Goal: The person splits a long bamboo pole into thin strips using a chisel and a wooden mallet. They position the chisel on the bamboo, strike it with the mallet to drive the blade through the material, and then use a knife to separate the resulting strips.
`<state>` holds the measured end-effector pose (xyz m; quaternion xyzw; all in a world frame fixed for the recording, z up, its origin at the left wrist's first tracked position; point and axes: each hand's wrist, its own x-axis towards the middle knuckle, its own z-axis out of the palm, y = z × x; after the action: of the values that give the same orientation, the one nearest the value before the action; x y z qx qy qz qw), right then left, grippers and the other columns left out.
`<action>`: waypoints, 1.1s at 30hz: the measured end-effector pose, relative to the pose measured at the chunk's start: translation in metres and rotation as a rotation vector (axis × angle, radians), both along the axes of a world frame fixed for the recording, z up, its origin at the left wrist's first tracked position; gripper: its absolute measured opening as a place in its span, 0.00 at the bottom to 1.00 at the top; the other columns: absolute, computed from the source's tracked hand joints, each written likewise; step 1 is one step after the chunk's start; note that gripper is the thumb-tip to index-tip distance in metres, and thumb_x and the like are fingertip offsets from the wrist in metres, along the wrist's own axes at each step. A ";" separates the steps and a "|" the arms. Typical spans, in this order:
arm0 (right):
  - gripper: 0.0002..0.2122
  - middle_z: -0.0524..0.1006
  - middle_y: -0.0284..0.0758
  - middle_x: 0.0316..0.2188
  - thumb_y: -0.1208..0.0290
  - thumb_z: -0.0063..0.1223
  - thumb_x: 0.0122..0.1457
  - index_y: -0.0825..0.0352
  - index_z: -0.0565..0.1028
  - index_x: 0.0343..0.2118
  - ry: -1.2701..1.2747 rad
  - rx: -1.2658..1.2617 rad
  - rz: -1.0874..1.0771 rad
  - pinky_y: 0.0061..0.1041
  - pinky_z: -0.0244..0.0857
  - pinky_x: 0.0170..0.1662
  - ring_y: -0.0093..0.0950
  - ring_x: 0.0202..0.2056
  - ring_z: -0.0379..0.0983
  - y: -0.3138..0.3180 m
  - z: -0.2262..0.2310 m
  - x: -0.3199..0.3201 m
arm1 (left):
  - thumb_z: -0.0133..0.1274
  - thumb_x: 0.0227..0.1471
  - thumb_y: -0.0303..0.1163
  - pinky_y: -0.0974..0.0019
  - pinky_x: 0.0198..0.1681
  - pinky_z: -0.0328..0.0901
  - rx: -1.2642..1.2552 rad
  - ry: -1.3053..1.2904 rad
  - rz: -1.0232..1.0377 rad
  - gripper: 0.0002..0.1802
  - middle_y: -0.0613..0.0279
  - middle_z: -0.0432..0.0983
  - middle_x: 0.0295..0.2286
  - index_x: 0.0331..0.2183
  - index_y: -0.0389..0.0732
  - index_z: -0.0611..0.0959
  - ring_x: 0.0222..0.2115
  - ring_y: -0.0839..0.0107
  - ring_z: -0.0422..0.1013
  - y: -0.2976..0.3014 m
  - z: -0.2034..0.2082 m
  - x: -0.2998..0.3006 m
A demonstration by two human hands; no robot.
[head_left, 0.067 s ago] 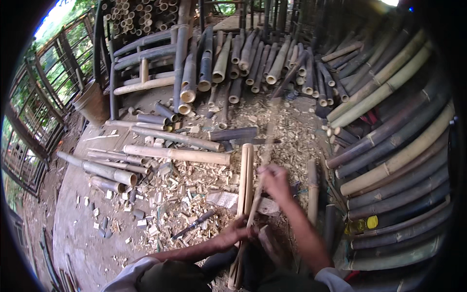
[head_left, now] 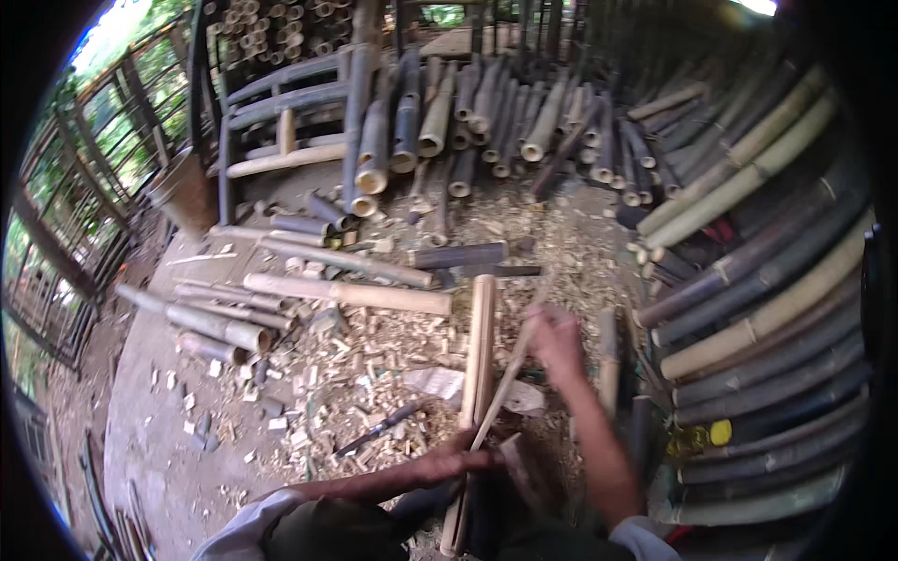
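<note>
My right hand (head_left: 554,338) is closed on the upper part of a thin bamboo strip (head_left: 506,381), which slants down toward my left hand (head_left: 456,459). The fingers of my left hand are closed round the strip's lower part, beside an upright split bamboo pole (head_left: 481,323). That pole runs down between my legs, its lower end (head_left: 453,533) showing below the left hand. Whether the left hand also grips the pole is hard to tell. A pale block of wood (head_left: 526,467) sits just right of the left hand.
Wood chips (head_left: 365,346) litter the ground. A dark-handled knife (head_left: 376,430) lies left of the pole. Cut bamboo lengths (head_left: 346,293) lie ahead on the left. Stacked bamboo poles (head_left: 758,280) line the right; more bamboo (head_left: 486,103) lies at the back. A yellow-capped bottle (head_left: 702,437) is at right.
My right hand has moved a little to the right with the strip's upper part, so the strip leans more. My left hand stays near its place. The whole view has shifted slightly.
</note>
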<state>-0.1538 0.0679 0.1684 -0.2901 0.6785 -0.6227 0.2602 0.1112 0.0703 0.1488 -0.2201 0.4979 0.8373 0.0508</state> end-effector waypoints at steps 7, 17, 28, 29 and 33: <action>0.20 0.74 0.29 0.30 0.57 0.48 0.71 0.68 0.74 0.55 0.048 -0.129 0.010 0.19 0.63 0.27 0.17 0.27 0.70 0.036 0.086 -0.043 | 0.56 0.64 0.43 0.72 0.19 0.54 -0.203 0.048 0.426 0.14 0.76 0.68 0.18 0.34 0.42 0.83 0.17 0.84 0.60 -0.013 -0.011 -0.006; 0.16 0.77 0.32 0.31 0.66 0.51 0.68 0.69 0.74 0.54 -0.173 0.201 0.349 0.19 0.67 0.30 0.18 0.28 0.71 0.106 0.006 0.001 | 0.47 0.67 0.42 0.68 0.10 0.49 0.107 0.183 1.307 0.18 0.74 0.60 0.13 0.24 0.50 0.67 0.08 0.78 0.52 -0.194 -0.040 0.027; 0.13 0.82 0.37 0.31 0.66 0.56 0.65 0.67 0.79 0.48 0.036 0.475 0.404 0.25 0.70 0.35 0.22 0.31 0.76 0.169 -0.073 0.075 | 0.64 0.55 0.36 0.61 0.42 0.73 -0.734 -0.356 0.704 0.18 0.56 0.84 0.36 0.45 0.37 0.85 0.34 0.67 0.78 -0.287 -0.085 0.081; 0.12 0.81 0.40 0.31 0.65 0.57 0.63 0.67 0.80 0.44 0.233 0.421 0.383 0.29 0.71 0.36 0.27 0.30 0.78 0.165 -0.071 0.083 | 0.64 0.55 0.35 0.62 0.42 0.73 -0.846 -0.339 0.546 0.14 0.59 0.85 0.37 0.41 0.37 0.86 0.33 0.70 0.78 -0.244 -0.115 0.086; 0.11 0.82 0.42 0.31 0.64 0.58 0.63 0.67 0.79 0.42 0.181 0.582 0.381 0.34 0.71 0.37 0.35 0.32 0.79 0.166 -0.064 0.092 | 0.68 0.48 0.38 0.55 0.45 0.70 -1.070 -0.643 0.174 0.19 0.50 0.80 0.38 0.40 0.39 0.84 0.40 0.56 0.76 -0.099 -0.119 0.088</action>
<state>-0.0613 0.2335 0.1043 -0.3794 0.7814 -0.3154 0.3821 0.1991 -0.0286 0.0294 -0.4955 0.7880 0.3652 0.0126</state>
